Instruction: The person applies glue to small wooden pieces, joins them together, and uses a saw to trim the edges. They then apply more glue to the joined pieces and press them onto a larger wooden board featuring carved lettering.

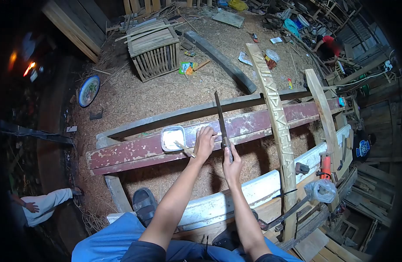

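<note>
My right hand (232, 163) is wrapped round the handle of a long, dark-bladed machete (221, 118), its blade pointing up and away from me. Just left of it, my left hand (204, 142) has its fingers curled over a small pale stick (218, 135), whose end reaches toward the blade. Beside my left wrist, a square container (181, 130) of white paste or paint sits on a worn maroon plank (126, 149). A brush-like stick (184, 149) leans out of it.
A carved wooden beam (277, 118) crosses the planks at right, with a plain beam (321, 105) beyond. A white board (218, 205) lies nearer me, and a red power tool (325, 166) at right. A slatted crate (153, 50) stands behind. People are at far right and lower left.
</note>
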Available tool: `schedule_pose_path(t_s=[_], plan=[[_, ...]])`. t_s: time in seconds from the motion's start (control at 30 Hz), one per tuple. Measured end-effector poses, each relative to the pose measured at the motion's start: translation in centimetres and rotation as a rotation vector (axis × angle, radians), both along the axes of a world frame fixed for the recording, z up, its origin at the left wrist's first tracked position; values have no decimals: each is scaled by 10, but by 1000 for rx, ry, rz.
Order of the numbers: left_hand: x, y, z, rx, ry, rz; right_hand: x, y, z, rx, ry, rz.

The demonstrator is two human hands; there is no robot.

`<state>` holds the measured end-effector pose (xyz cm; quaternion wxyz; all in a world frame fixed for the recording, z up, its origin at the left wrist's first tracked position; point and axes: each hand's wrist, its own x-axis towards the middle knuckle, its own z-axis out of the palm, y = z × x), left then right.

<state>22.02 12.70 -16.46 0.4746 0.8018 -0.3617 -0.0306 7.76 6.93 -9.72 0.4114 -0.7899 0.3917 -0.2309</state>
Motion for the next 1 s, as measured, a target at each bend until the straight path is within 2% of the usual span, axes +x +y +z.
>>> schedule_pose_path(t_s=[0.23, 0.3, 0.67, 1.0], plan=[[-1, -1, 4, 29, -6, 4, 4, 7, 6, -39, 84, 36], [-3, 0, 6, 31, 7, -5, 2, 10, 4, -135, 139, 74], [-5, -6, -1, 43, 11, 56, -2, 13, -19, -175, 99, 30], [-10, -10, 1, 68, 32, 94, -7, 11, 1, -54, 187, 84]])
